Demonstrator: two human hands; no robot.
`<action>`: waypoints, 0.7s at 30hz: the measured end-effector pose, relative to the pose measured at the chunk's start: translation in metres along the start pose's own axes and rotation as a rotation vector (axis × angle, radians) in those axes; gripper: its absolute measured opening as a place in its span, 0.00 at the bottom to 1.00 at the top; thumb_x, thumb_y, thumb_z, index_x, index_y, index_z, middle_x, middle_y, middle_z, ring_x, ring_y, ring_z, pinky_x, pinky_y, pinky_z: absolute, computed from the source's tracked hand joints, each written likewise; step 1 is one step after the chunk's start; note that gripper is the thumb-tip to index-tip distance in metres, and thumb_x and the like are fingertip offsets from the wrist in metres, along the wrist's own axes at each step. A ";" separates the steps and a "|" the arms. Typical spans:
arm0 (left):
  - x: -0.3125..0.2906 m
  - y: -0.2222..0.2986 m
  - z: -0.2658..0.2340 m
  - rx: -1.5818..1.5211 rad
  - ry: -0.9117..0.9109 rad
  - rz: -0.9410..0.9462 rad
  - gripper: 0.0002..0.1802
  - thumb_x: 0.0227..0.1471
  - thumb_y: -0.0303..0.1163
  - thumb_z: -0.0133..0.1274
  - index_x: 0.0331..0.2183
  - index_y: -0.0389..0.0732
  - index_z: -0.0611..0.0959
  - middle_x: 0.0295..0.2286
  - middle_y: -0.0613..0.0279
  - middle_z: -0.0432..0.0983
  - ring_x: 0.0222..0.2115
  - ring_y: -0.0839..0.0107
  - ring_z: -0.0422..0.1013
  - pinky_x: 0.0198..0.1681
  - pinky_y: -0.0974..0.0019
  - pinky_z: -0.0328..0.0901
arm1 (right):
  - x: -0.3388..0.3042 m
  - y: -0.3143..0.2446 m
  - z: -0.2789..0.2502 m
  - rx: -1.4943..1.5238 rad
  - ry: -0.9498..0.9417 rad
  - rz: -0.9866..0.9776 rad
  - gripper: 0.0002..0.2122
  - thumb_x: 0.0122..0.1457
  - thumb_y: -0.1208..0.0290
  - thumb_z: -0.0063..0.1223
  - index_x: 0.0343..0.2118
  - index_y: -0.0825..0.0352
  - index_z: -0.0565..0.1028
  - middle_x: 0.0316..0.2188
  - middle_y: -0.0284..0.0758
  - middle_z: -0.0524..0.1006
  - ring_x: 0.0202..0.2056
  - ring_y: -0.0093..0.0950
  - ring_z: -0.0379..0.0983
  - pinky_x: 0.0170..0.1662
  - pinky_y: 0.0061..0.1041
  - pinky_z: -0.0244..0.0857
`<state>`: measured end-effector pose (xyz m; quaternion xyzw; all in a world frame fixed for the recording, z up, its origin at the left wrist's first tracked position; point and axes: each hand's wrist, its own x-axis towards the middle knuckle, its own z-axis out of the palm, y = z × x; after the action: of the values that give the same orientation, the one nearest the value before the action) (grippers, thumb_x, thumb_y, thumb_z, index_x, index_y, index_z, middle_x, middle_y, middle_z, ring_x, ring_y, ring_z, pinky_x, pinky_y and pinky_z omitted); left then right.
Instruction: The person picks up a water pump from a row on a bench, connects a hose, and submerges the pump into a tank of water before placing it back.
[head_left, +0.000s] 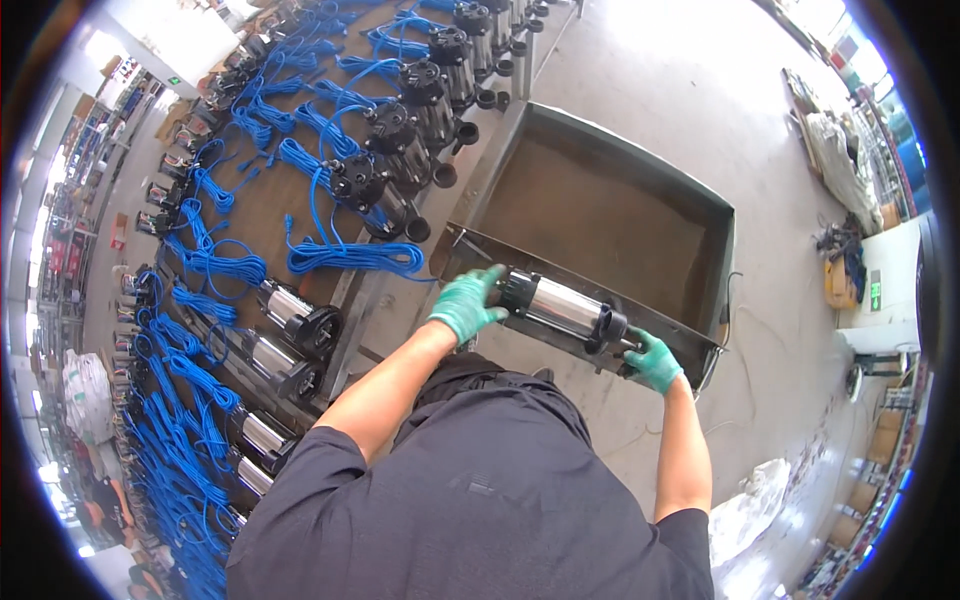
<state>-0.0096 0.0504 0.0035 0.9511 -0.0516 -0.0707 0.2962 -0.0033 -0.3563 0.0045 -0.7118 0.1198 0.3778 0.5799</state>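
Note:
A pump (566,307) with a shiny steel cylinder body and black ends lies sideways in front of me, at the near edge of a metal tank (590,130). My left hand (466,304), in a green glove, is closed around its left black end. At the right end, my right hand (655,362), also gloved in green, grips the part beside the black collar; its fingertips are partly hidden. A coiled blue cable (355,259) lies on the table to the left, and its thin end runs toward my left hand.
Brownish water (600,205) appears to fill the tank. Several similar pumps (370,190) stand along the table edge at the far left; others (285,365) lie nearer, among blue cable coils (215,262). A yellow crate (842,282) and a white cabinet (885,285) stand at the right.

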 end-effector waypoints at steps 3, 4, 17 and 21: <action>-0.021 -0.059 0.029 -0.107 0.309 -0.200 0.36 0.47 0.41 0.66 0.55 0.36 0.75 0.51 0.44 0.75 0.52 0.49 0.71 0.56 0.52 0.65 | 0.011 0.001 0.001 -0.751 0.076 -0.099 0.19 0.61 0.79 0.54 0.56 0.67 0.74 0.29 0.31 0.80 0.23 0.21 0.73 0.27 0.24 0.69; -0.022 -0.067 0.035 -0.154 0.278 -0.349 0.31 0.49 0.42 0.65 0.51 0.37 0.77 0.47 0.43 0.78 0.49 0.48 0.74 0.53 0.52 0.68 | 0.010 0.011 -0.001 -0.739 0.094 -0.074 0.19 0.61 0.79 0.54 0.56 0.67 0.74 0.29 0.31 0.80 0.23 0.21 0.73 0.27 0.24 0.69; -0.019 -0.083 0.028 -0.835 -0.170 -0.619 0.16 0.65 0.47 0.51 0.32 0.45 0.77 0.17 0.73 0.65 0.15 0.79 0.59 0.18 0.70 0.54 | -0.014 0.085 -0.019 0.612 0.640 -0.258 0.07 0.64 0.75 0.56 0.44 0.67 0.78 0.28 0.32 0.79 0.26 0.22 0.76 0.30 0.22 0.72; -0.009 -0.021 -0.013 -0.855 -0.177 -0.510 0.14 0.67 0.42 0.49 0.31 0.46 0.77 0.15 0.76 0.62 0.13 0.84 0.55 0.15 0.75 0.50 | -0.023 0.125 -0.066 0.893 1.055 -0.325 0.08 0.64 0.78 0.53 0.44 0.66 0.78 0.28 0.34 0.78 0.25 0.24 0.77 0.26 0.23 0.76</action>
<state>-0.0156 0.0756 0.0031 0.7173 0.1909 -0.2361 0.6271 -0.0688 -0.4603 -0.0690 -0.5028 0.4205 -0.1939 0.7299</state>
